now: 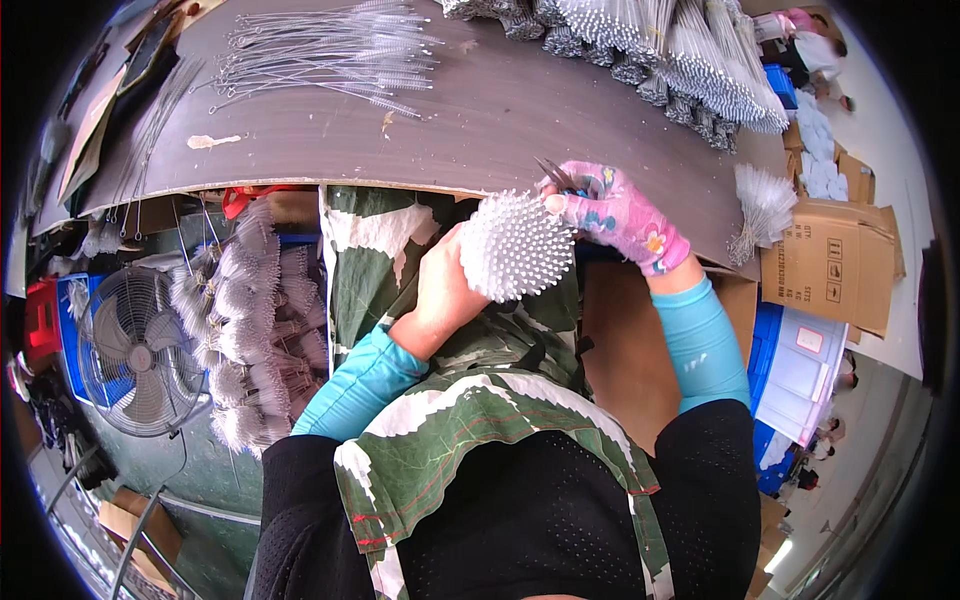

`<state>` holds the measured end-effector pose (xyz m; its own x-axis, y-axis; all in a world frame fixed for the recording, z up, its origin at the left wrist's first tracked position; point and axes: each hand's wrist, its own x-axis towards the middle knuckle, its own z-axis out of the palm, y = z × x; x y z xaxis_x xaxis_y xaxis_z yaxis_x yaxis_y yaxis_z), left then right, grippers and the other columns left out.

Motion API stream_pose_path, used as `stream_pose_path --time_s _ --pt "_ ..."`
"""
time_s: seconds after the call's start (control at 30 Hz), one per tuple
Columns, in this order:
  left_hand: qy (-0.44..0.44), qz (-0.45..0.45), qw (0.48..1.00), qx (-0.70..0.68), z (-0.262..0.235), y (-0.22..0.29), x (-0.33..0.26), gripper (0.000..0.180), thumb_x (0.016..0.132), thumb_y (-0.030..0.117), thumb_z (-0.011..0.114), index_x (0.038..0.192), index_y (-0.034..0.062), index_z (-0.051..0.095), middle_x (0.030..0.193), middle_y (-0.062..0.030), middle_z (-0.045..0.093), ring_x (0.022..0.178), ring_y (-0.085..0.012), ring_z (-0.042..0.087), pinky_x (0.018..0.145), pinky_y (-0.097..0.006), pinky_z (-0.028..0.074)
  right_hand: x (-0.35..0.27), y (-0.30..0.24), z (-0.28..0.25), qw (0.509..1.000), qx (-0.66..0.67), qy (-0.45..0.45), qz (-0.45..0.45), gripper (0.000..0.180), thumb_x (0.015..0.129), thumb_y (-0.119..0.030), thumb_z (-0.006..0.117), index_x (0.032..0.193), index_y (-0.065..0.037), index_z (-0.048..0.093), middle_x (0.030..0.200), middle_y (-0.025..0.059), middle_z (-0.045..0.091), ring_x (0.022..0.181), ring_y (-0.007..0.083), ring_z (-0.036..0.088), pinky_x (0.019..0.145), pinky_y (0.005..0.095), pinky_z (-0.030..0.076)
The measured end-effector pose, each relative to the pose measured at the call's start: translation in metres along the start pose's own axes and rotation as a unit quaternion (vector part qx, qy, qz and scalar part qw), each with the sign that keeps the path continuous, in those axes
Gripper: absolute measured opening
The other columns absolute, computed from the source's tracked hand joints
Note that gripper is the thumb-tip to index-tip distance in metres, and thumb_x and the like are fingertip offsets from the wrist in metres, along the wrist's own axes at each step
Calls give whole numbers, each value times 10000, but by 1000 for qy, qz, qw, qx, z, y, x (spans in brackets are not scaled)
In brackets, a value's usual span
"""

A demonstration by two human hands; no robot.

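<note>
My left hand, bare below a teal sleeve, is wrapped round a bundle of thin wire cleaning brushes. Their white bristled tips face up in a round, packed cluster, and the shafts are hidden beneath. At the bundle's right edge is my right hand, in a pink flowered glove with bare fingertips. It grips a small dark metal tool, with narrow points sticking out past the fingers; whether it is pliers or snips I cannot make out. Both hands are over my lap, at the table's near edge.
On the brown table lie loose wire brushes. Stacked brush bundles fill its far right, and a smaller bundle lies at the right edge. A floor fan and hanging brush bundles stand left. Cardboard boxes stand right.
</note>
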<state>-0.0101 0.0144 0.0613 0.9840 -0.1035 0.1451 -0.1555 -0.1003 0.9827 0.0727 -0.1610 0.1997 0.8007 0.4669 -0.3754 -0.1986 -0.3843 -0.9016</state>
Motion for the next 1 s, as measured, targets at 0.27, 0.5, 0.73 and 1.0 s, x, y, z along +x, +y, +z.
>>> stream_pose_path --time_s 0.27,0.5,0.73,1.0 --pt "-170 61 975 128 -38 63 -45 721 534 133 749 1198 45 484 1063 -137 546 970 -332 526 835 -394 469 -51 -4 31 976 160 78 123 196 850 -169 620 972 -16 615 826 19 615 647 64 545 577 183 428" --pt "-207 68 975 35 -45 54 -26 822 579 146 767 1321 97 415 1148 -142 547 1025 -342 515 908 -410 443 -59 17 63 972 39 213 -93 157 875 -128 602 984 -16 614 853 18 609 701 67 545 564 177 421" --pt "-217 74 973 -30 -38 18 -25 801 564 147 811 1275 44 457 1135 -153 568 1051 -321 523 934 -395 427 -46 28 39 884 434 134 -114 199 911 -218 566 974 -31 591 821 32 560 652 38 499 448 142 327" --pt "-264 -72 931 -242 -42 20 -15 832 613 119 816 1316 9 384 1214 -101 536 1141 -185 505 992 -339 386 -46 36 56 961 257 41 -90 464 794 -159 593 1221 9 524 1174 92 574 1097 202 537 993 340 379"
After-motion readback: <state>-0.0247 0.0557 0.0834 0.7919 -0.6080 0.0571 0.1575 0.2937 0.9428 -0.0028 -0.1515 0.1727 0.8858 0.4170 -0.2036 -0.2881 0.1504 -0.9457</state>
